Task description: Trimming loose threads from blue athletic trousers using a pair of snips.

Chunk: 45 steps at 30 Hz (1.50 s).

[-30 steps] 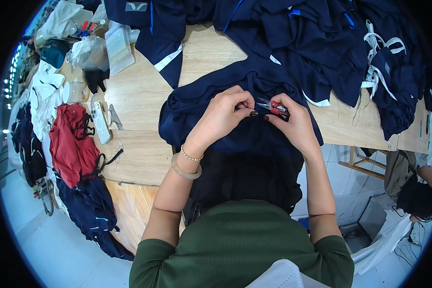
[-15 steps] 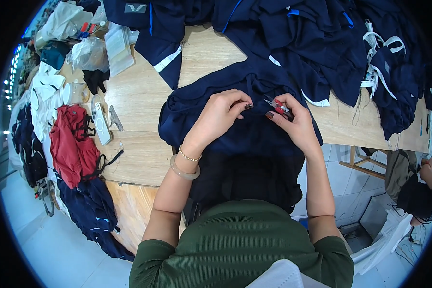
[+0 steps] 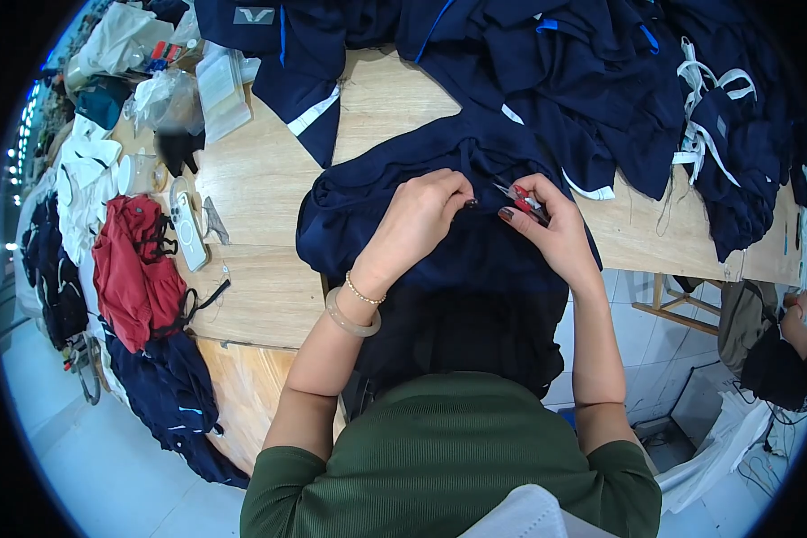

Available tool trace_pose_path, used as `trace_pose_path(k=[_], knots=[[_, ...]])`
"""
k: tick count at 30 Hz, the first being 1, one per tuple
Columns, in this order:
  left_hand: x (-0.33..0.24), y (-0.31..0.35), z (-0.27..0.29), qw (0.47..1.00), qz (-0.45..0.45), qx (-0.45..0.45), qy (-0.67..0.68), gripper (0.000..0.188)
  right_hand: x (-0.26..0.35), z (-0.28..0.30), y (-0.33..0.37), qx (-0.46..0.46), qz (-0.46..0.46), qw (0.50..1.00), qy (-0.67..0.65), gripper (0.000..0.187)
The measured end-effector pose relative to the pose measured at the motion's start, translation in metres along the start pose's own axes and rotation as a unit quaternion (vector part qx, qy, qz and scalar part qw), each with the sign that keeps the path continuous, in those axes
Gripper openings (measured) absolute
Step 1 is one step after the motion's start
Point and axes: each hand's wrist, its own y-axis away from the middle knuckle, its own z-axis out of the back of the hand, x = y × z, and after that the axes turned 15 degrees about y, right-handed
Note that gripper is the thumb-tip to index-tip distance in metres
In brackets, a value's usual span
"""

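A pale wooden table (image 3: 260, 287) spreads across much of the frame. A large heap of navy clothes (image 3: 574, 99) covers its upper right. In the centre lies a navy garment (image 3: 502, 255), bunched at the near edge, beneath both hands. A red bag (image 3: 139, 273) is at the left of the frame. The left hand (image 3: 419, 213), just left of centre, has its fingertips drawn narrowly together over the garment; I cannot tell whether anything is between them. The right hand (image 3: 554, 220), right of centre, holds red-handled scissors (image 3: 523, 198) between thumb and fingers, the blades pointing toward the upper left. A phone (image 3: 187, 233) lies left of centre. A pale bangle (image 3: 353, 328) and a thinner beaded bracelet (image 3: 365, 298) circle the left wrist.
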Motion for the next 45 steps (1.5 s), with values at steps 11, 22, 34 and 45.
trace_pose_path(k=[11, 22, 34, 45], knots=[[0.003, 0.0, -0.004, 0.997, 0.06, -0.029, 0.033, 0.006, 0.004, 0.006, -0.004, -0.025, 0.025, 0.999, -0.041, 0.022], [0.001, 0.002, -0.009, 0.997, -0.025, -0.07, -0.016, 0.003, 0.036, 0.01, -0.003, -0.013, 0.063, 0.967, 0.247, 0.016], [0.002, 0.001, -0.012, 0.996, -0.042, -0.083, 0.002, 0.007, 0.04, 0.006, -0.009, 0.0, 0.051, 0.957, 0.285, 0.019], [0.001, 0.002, -0.012, 0.995, -0.045, -0.085, -0.004, 0.007, 0.039, 0.006, -0.012, 0.015, 0.043, 0.961, 0.272, 0.021]])
